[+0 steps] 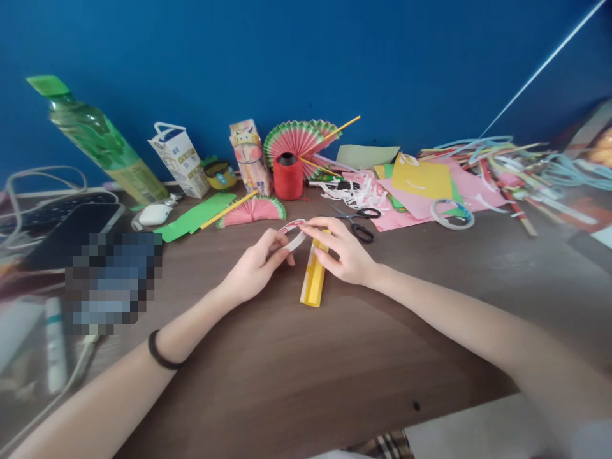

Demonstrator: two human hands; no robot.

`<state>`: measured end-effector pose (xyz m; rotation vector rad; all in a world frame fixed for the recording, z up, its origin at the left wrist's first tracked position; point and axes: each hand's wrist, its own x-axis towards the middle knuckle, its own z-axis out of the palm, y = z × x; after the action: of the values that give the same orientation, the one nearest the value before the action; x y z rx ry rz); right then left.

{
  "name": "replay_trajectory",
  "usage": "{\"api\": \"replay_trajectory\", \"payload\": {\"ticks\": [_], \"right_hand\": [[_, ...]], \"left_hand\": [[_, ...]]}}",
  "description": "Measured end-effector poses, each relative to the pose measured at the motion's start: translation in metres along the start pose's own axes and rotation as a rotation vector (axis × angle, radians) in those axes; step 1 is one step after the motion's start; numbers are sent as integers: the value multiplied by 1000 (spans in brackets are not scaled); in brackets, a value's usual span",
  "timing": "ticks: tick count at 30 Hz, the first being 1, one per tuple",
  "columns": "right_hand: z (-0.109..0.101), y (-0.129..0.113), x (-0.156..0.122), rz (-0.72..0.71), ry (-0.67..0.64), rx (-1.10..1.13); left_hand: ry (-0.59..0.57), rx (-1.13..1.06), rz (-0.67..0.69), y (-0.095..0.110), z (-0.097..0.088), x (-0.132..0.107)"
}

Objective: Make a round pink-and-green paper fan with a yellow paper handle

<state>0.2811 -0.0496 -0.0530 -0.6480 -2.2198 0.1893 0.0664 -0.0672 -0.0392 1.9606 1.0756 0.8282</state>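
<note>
Folded yellow paper strip point(313, 280) (one), on the table point(268, 363) partly beneath the right hand point(347, 255); its long axis runs away from the person, far end leaning slightly right. Tape rolls, two: the held roll point(297, 243), pinched by the left hand point(255, 264), and a second roll point(452, 224) at right. Scissors point(352, 218), one pair, beyond. Both forearms converge; right fingers extended, one at the held roll, their grip indeterminable

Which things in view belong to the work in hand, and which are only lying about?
In use:
tape roll, in the left hand
folded yellow paper, under the right hand

Probably lying about:
green bottle
white carton
small white case
</note>
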Motion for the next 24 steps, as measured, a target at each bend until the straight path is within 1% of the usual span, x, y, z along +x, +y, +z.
{"api": "replay_trajectory", "payload": {"ticks": [4,6,8,10,12,15,17,20,22,24], "right_hand": [[-1,-3,1,43,-55,124],[-2,-3,1,82,-59,174],[-3,-5,2,117,-30,206],[-3,-7,3,134,10,231],[-2,-10,3,145,37,263],[-1,-14,4,193,41,317],[-1,-15,5,256,34,354],[0,-16,6,375,44,421],[1,-17,7,423,62,469],[1,-22,8,459,87,534]], "left_hand": [[22,46,10,-1,-1,0],[40,123,10,0,-1,0],[86,236,32,2,-1,0],[147,379,90,3,-1,-1],[188,529,187,2,-1,-1],[203,723,340,0,-2,-1],[214,822,406,-2,-2,-1],[264,931,448,-3,-1,0],[309,974,469,-2,-1,1],[326,986,487,-2,-1,1]]}}
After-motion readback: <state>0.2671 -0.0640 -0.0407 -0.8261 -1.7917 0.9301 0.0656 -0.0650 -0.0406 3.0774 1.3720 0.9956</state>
